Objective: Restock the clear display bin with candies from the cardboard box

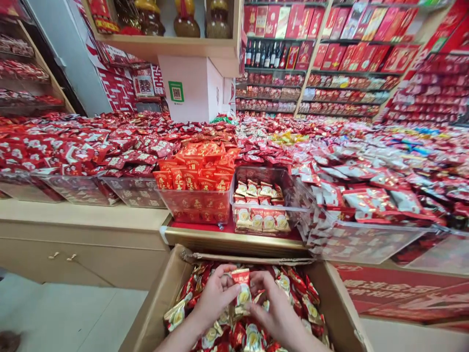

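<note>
- So both hands are down in the open brown cardboard box at the near edge. It's full of loose red-and-gold foil candy packets.
- The left hand and right hand pinch a small upright stack of red-and-gold candy packets between them. Fingers are closed on it from either side, just above the loose ones.
- Looks to me like the gathering step: squaring up a handful while it's low inside the box.
- Just beyond, on the gold-edged counter, sits a clear plastic bin part-filled with neat rows of the same packets. Left of it is a clear bin of orange-red packets.
- Moving that stack anywhere calls for an even squeeze from both sides, I'd say, or the slippery wrappers fan out.
</note>
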